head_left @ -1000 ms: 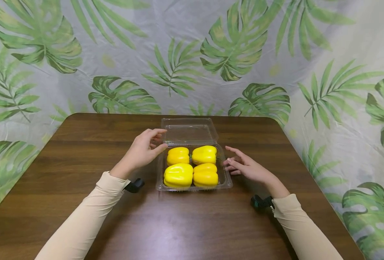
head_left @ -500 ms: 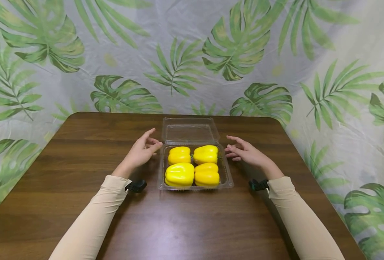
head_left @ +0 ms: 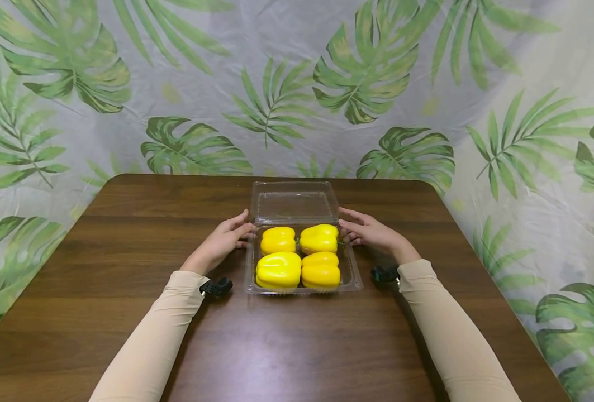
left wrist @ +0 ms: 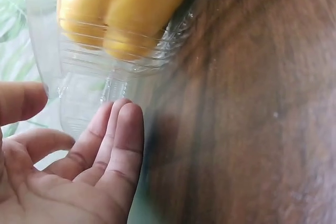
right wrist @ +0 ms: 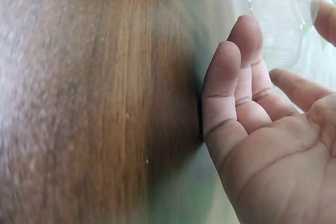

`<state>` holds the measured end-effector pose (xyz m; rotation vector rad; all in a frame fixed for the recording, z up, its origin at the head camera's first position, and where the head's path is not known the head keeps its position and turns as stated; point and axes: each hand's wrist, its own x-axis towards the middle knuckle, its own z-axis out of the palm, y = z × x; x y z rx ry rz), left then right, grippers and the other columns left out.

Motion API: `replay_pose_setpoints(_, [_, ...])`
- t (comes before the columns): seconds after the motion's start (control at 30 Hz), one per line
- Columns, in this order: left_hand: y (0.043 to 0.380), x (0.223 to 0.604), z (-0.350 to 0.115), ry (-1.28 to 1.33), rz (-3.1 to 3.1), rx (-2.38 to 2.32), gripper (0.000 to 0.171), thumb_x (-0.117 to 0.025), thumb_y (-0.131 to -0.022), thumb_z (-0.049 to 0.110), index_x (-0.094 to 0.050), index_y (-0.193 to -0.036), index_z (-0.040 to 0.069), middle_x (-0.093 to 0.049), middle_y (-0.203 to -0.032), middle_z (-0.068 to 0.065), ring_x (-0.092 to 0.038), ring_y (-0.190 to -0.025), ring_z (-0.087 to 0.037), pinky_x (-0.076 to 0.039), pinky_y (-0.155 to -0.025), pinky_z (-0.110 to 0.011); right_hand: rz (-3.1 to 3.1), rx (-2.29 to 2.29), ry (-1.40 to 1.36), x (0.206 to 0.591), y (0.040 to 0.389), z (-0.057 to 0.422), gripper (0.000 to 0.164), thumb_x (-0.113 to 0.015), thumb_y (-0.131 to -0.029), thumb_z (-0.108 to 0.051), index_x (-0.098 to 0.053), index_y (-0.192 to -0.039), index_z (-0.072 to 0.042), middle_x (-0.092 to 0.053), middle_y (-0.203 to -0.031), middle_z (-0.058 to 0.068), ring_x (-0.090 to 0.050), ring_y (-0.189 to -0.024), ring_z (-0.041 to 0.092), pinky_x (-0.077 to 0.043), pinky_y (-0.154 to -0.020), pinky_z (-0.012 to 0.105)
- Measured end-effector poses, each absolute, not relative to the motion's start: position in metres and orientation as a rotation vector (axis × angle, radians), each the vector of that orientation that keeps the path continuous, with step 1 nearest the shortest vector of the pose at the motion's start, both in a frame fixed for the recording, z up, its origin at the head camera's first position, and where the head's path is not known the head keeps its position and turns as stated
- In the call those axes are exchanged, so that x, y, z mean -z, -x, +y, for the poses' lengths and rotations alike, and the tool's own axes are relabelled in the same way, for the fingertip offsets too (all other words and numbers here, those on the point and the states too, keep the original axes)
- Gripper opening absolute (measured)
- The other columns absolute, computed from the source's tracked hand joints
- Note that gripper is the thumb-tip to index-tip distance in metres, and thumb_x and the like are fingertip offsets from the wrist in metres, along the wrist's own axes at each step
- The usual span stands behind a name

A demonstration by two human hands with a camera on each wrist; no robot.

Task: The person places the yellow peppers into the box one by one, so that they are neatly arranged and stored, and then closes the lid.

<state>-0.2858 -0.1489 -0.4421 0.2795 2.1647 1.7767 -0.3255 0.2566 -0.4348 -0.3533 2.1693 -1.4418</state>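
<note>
A clear plastic clamshell box (head_left: pixel 355 285) stands on the table with its lid (head_left: pixel 297 202) folded back, away from the person. Several yellow bell peppers (head_left: pixel 279 271) lie in its base in two rows. My left hand (head_left: pixel 221 239) is at the box's left side near the hinge, fingers loosely bent; in the left wrist view the thumb (left wrist: pixel 23 100) is at the rim. My right hand (head_left: pixel 374 233) is at the right side near the hinge, thumb at the rim and fingers (right wrist: pixel 223 77) relaxed beside the wall. Whether the fingertips touch the plastic is hard to tell.
The brown wooden table (head_left: pixel 126 251) extends around the box on all sides. A pale cloth with green leaf prints (head_left: pixel 286 84) hangs behind and along the sides. Black bands (head_left: pixel 217 287) sit on both wrists, by the beige sleeves.
My left hand first drew back from the lid, then came in to the box's left side. My right hand moved away from the person and inward to the right side. The peppers stay in place.
</note>
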Motion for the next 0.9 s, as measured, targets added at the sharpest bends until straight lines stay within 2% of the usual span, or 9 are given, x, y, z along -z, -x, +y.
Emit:
replay_pose_setpoints(0.17, [0.286,0.444,-0.149,-0.306,2.114,-1.767,0.066,-0.042,-0.117,0.024,-0.012,-0.172,0.004,-0.056,-0.151,-0.028,-0.064,-0.112,-0.007,-0.053,-0.092,-0.021,2.121,1.467,0.358,0.436,0.327,0.254,0.073,-0.049,-0.115,-0.039,-0.013,-0.174,-0.016,-0.059,-0.109,0.003,-0.054,-0.085,0.012,-0.048,-0.077,0.024])
replay_pose_setpoints(0.37, [0.288,0.446,-0.146,-0.305,2.077,-1.799,0.067,-0.044,-0.116,0.023,-0.012,-0.173,0.008,-0.064,-0.137,-0.018,-0.066,-0.113,-0.011,-0.055,-0.090,-0.024,2.108,1.484,0.347,0.436,0.326,0.254,0.073,-0.049,-0.115,-0.038,-0.012,-0.175,-0.018,-0.058,-0.110,0.005,-0.053,-0.084,0.012,-0.049,-0.079,0.026])
replay_pose_setpoints(0.6, [0.292,0.443,-0.145,-0.277,2.067,-1.871,0.071,-0.051,-0.114,0.016,-0.014,-0.174,0.016,-0.068,-0.127,-0.013,-0.068,-0.103,-0.008,-0.057,-0.085,-0.026,2.104,1.535,0.344,0.436,0.327,0.253,0.072,-0.050,-0.115,-0.035,-0.011,-0.175,-0.024,-0.062,-0.110,0.002,-0.058,-0.088,0.013,-0.052,-0.082,0.027])
replay_pose_setpoints(0.77, [0.296,0.439,-0.145,-0.268,2.070,-1.902,0.072,-0.054,-0.111,0.013,-0.018,-0.174,0.020,-0.067,-0.120,-0.008,-0.068,-0.100,-0.009,-0.057,-0.083,-0.028,2.137,1.551,0.343,0.430,0.328,0.252,0.071,-0.051,-0.115,-0.036,-0.013,-0.174,-0.030,-0.064,-0.126,0.010,-0.069,-0.103,0.015,-0.058,-0.088,0.030])
replay_pose_setpoints(0.9, [0.301,0.435,-0.145,-0.277,2.080,-1.912,0.072,-0.054,-0.111,0.011,-0.020,-0.173,0.023,-0.066,-0.120,-0.010,-0.068,-0.100,-0.011,-0.057,-0.080,-0.029,2.199,1.526,0.357,0.423,0.331,0.251,0.071,-0.051,-0.114,-0.039,-0.013,-0.174,-0.035,-0.054,-0.147,0.022,-0.067,-0.124,0.028,-0.058,-0.102,0.042])
